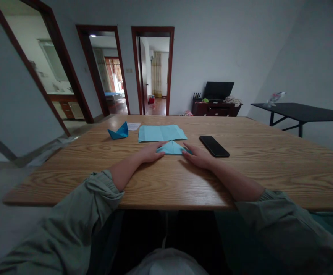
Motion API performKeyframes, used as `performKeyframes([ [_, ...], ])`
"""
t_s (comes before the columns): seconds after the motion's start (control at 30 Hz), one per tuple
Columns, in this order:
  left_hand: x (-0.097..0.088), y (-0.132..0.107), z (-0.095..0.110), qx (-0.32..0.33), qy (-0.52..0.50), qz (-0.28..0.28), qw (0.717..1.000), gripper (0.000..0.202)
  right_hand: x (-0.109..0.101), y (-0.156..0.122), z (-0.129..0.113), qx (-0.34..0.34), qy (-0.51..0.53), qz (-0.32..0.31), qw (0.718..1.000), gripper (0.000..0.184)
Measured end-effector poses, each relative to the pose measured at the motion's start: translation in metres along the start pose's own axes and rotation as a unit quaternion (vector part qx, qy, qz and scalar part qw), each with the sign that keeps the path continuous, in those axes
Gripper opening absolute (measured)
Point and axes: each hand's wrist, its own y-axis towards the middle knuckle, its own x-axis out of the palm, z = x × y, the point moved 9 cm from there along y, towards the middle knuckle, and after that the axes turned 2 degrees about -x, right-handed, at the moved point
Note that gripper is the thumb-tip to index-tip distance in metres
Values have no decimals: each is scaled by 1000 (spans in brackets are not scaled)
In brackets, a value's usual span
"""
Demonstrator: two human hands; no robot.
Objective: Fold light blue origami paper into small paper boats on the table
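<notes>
A light blue paper folded into a triangle (172, 147) lies flat on the wooden table (166, 179) in front of me. My left hand (149, 152) lies flat with its fingers stretched out on the triangle's left corner. My right hand (198, 156) lies flat on the right corner, fingers extended. Just behind the triangle sits a stack of light blue paper sheets (160, 132). A finished darker blue paper boat (118, 132) stands to the left of the stack.
A black phone (214, 146) lies face up right of my right hand. A small white slip (133, 126) rests beside the boat. Beyond the table are open doorways, a dark cabinet with a screen (216, 103) and a black side table (304, 111).
</notes>
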Motion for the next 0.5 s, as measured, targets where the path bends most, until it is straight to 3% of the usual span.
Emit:
performKeyframes([
  [0.17, -3, 0, -2, -9, -49, 16, 999, 60, -8, 0, 17, 47, 52, 40, 997, 67],
  [0.37, -2, 2, -7, -44, -105, 30, 993, 68, -10, -3, 2, 0, 101, 45, 994, 72],
  [0.5, -3, 2, -9, -43, -92, 43, 994, 74, -20, -5, -4, -23, 98, 90, 991, 69],
])
